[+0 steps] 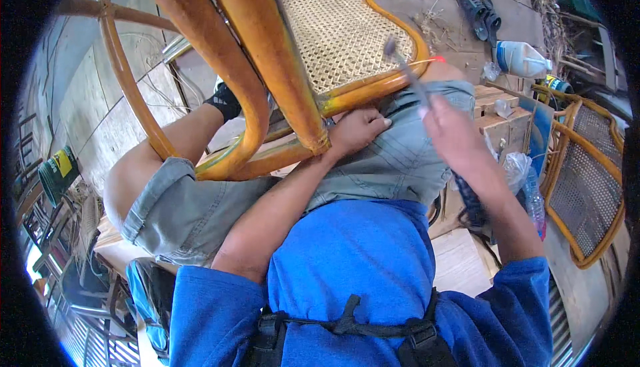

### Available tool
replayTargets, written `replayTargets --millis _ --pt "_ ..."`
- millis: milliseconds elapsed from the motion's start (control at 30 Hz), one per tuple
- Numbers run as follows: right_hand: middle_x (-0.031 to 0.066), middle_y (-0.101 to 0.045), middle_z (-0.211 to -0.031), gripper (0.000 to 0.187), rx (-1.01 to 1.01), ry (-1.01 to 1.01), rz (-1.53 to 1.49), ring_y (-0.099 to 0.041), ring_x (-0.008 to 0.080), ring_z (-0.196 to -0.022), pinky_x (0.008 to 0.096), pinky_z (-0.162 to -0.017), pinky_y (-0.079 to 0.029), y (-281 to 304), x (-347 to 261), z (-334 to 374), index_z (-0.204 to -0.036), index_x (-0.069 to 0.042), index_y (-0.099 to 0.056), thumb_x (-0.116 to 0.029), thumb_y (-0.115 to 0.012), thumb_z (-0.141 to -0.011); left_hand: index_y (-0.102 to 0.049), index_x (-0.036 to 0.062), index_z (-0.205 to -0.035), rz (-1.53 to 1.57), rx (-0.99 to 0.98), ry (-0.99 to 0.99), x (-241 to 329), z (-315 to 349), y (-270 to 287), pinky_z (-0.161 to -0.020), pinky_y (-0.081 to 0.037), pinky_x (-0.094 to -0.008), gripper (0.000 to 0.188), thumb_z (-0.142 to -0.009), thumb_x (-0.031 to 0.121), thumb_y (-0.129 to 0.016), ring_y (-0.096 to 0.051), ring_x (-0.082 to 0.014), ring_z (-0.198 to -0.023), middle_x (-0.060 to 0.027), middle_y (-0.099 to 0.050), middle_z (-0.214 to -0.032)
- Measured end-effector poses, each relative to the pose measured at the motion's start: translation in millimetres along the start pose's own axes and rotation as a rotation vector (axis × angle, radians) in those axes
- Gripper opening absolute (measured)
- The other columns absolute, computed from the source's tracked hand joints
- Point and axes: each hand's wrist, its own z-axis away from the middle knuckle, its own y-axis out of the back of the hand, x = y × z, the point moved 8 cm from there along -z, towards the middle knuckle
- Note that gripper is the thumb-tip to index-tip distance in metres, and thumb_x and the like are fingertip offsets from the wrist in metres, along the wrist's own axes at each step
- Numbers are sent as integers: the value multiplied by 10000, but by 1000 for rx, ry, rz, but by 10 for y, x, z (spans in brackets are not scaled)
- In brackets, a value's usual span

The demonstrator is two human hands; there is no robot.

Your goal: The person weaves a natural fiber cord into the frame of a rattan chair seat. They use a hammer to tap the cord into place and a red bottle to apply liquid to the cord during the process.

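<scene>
An orange-brown rattan chair [290,77] lies tilted across my lap, with a woven cane panel [333,24] set in its curved frame. My right hand [448,130] is wrapped round the handle of a small hammer [412,77]. The hammer's head is raised over the panel's lower right edge, blurred by motion. My left hand [360,130] rests on my thigh against the lower frame rail, its fingers curled together. Whatever those fingers may hold is hidden. A small red object [437,59] shows at the frame edge near my knee.
At right are a wooden box [497,124], a white jug [521,58], a plastic bottle [533,200] and another rattan frame with cane mesh [587,174]. Dark sandals [477,12] lie at the far right. A green can [59,174] stands at left, near stacked chair frames [80,287].
</scene>
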Motion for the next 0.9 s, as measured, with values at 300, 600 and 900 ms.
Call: replayTargets --millis 300,600,900 --pt "176 -528 -638 295 -183 -150 -63 -564 284 -590 408 -558 -426 -128 171 -10 -886 10 -505 -278 -440 -907 -645 21 -935 -55 17 8 -33 -31 -7 -714 -458 -325 373 -864 371 -536 -575 -180 -749 -97 -623 -782" --pt "117 -511 -677 315 461 -385 -372 -493 209 -644 360 -624 -411 -146 1158 960 -974 20 -532 -272 -425 -923 -614 10 -844 143 87 -108 547 238 -10 -574 -434 -302 357 -894 346 -504 -529 -153 -610 -55 -567 -658" --pt "202 -598 -981 281 592 -382 -192 -567 315 -938 361 -832 -425 -826 1374 1706 -1034 39 -567 -188 -458 -910 -514 -31 -1116 1573 -515 61 770 355 -351 -824 -485 -407 833 -834 702 -237 -581 -320 -993 -176 -584 -1080"
